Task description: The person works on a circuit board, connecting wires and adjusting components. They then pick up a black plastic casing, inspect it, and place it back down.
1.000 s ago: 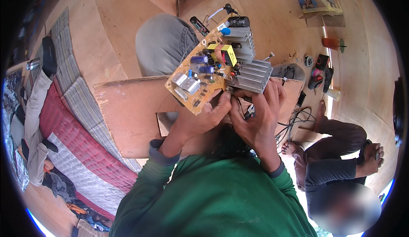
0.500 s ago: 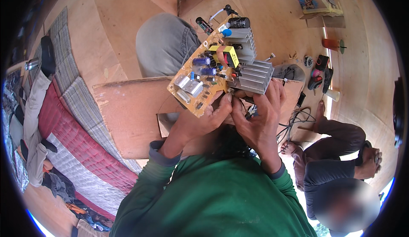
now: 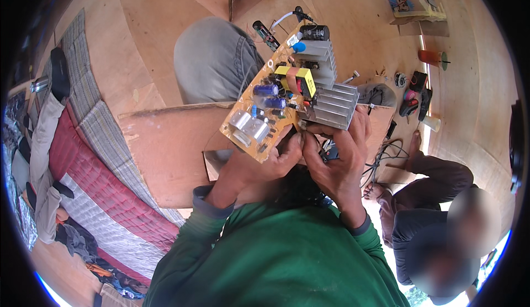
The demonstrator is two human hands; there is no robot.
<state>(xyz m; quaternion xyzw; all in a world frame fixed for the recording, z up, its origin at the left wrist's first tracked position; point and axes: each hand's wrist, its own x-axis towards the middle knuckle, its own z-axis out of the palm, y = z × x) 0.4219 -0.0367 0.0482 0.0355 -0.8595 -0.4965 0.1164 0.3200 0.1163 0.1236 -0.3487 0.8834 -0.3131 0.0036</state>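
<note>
A tan circuit board (image 3: 243, 120) is held up in front of me, tilted, its parts facing me. It bears a yellow transformer (image 3: 298, 79), blue capacitors (image 3: 266, 89), a large black capacitor (image 3: 314, 32) and finned metal heat sinks (image 3: 335, 106). My left hand (image 3: 270, 161) grips the near lower edge, thumb and finger pinched by the corner. My right hand (image 3: 339, 152) is closed beside it, its fingers under the right heat sink and its thumb close to my left thumb. Whatever lies between the fingertips is too small to make out.
A wooden board (image 3: 165, 152) with a cut-out lies across my lap. Black cables (image 3: 381, 158) trail at right, near a seated person (image 3: 425, 219). Farther right are an orange cup (image 3: 432, 59) and small tools (image 3: 408, 105). A red and grey mat (image 3: 99, 185) lies left.
The circuit board has shifted slightly nearer and to the right in my hands. My fingers stay at its near edge. The seated person's head has moved.
</note>
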